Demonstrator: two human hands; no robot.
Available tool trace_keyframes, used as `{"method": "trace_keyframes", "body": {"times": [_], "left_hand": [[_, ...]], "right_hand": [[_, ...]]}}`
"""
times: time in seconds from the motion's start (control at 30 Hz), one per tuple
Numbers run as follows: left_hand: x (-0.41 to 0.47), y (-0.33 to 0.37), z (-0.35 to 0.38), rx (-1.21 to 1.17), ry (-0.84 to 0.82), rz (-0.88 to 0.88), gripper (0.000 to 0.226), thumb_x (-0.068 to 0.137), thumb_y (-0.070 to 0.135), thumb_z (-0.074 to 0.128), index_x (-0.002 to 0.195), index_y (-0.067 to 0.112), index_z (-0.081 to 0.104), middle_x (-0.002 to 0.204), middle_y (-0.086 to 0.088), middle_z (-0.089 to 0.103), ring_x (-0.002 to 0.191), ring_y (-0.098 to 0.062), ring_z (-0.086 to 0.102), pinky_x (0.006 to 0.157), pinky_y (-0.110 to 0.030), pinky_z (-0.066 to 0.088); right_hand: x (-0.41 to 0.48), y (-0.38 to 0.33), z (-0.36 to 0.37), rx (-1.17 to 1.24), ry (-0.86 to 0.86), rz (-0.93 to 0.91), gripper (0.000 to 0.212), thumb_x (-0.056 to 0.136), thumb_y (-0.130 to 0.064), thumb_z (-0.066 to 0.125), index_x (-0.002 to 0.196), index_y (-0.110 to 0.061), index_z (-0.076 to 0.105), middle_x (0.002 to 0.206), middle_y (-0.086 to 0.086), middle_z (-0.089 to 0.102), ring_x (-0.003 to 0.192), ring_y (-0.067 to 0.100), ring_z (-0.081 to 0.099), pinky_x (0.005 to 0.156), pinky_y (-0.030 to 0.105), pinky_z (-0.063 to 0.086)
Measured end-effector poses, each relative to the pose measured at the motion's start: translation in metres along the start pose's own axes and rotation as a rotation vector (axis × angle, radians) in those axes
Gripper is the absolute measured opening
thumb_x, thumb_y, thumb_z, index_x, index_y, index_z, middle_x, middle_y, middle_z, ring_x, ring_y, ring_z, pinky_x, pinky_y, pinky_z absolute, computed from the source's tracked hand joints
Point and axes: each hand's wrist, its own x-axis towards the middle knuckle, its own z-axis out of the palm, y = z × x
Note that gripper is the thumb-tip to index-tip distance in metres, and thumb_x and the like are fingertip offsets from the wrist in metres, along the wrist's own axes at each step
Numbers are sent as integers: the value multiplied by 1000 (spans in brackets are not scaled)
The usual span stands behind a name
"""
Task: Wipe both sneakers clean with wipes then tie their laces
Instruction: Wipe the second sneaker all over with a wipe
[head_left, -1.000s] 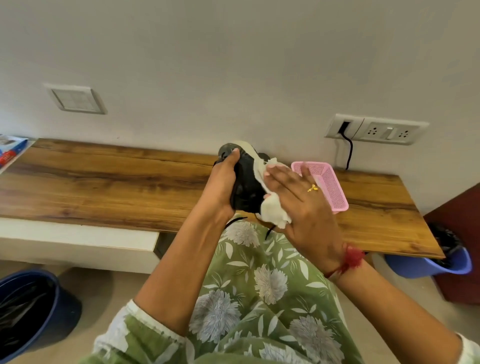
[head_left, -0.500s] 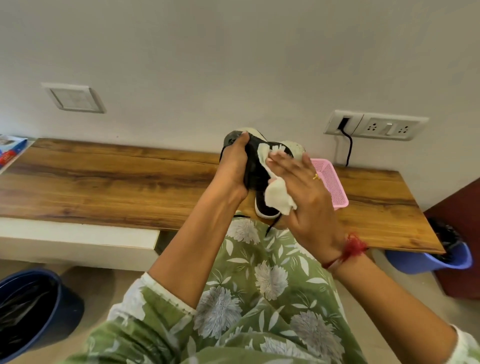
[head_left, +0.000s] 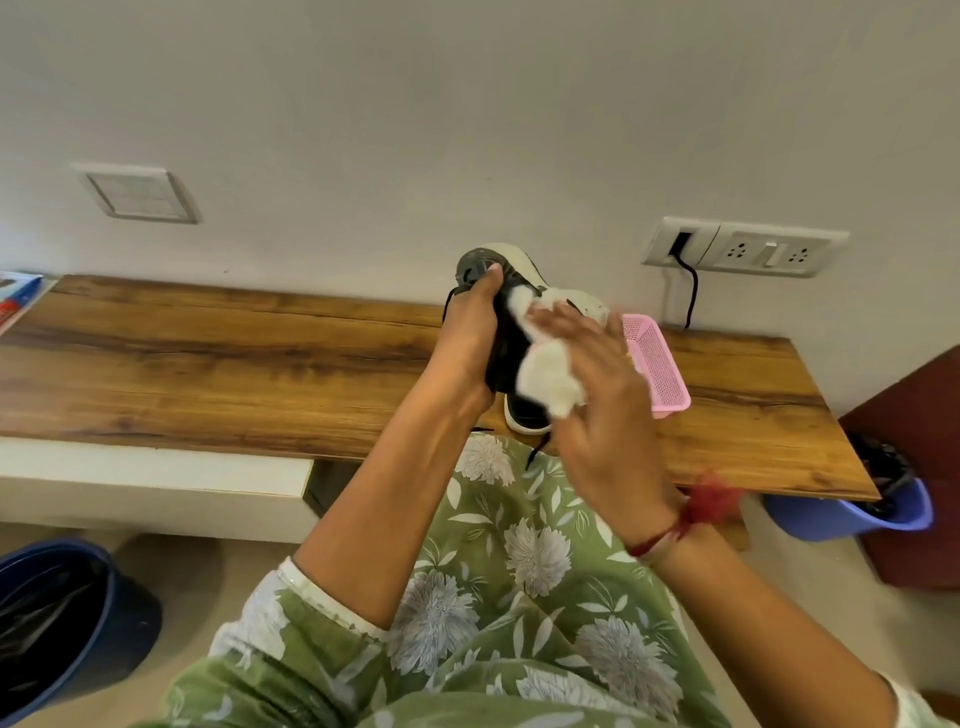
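Left hand (head_left: 467, 338) is curling tightly round the black sneaker (head_left: 505, 345) above the table (head_left: 260, 364); right hand (head_left: 597, 400), fingers straight, is pressing a white wipe (head_left: 545, 379) against it.

Pink basket (head_left: 658, 370) just beside held sneaker (head_left: 508, 343)

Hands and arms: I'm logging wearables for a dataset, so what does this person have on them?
The left hand and forearm are bare up to a green sleeve with white flowers and white trim. The right hand has a red thread with a tufted knot at its wrist; a yellowish blur on one finger may be a ring.
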Motion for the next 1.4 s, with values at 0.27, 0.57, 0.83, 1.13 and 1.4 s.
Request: {"method": "trace_keyframes", "body": {"times": [0.27, 0.57, 0.83, 1.13, 1.4], "left_hand": [[-2, 6, -8, 38, 73, 60, 39, 99, 39, 46, 126, 12, 52, 115, -16, 64, 99, -31, 65, 79, -40, 57], [-9, 5, -7, -131, -7, -34, 36, 100, 37, 44, 114, 7, 59, 85, -11, 70, 72, -23, 69, 60, -29, 55], [-11, 16, -15, -189, 37, 27, 25, 100, 29, 44, 92, 12, 60, 89, -11, 65, 79, -24, 63, 73, -35, 53], [-14, 12, -16, -96, -14, -14, 34, 99, 32, 46, 114, 4, 58, 94, -13, 67, 78, -23, 66, 68, -31, 54], [-16, 17, -19, 43, 27, 23, 37, 98, 34, 49, 124, 9, 55, 101, -15, 65, 84, -28, 66, 60, -34, 55]], "right_hand": [[-29, -20, -3, 519, -81, 285, 19, 85, -22, 59, 103, -21, 66, 98, -21, 69, 98, 9, 62, 87, 12, 47], [-2, 13, -2, -203, -39, -206, 50, 80, -1, 55, 130, 0, 51, 135, 11, 53, 132, 23, 40, 117, 37, 21], [-55, 27, 18, -193, -210, -298, 58, 77, 2, 63, 133, -1, 47, 139, 13, 48, 137, 22, 35, 117, 38, 20], [0, 6, -5, -237, -32, -292, 51, 81, 1, 48, 131, 8, 47, 139, 22, 46, 135, 29, 34, 118, 34, 19], [-53, 30, 5, -341, -262, -512, 70, 66, -2, 81, 127, 4, 47, 130, 21, 56, 129, 29, 43, 116, 39, 23]]}}
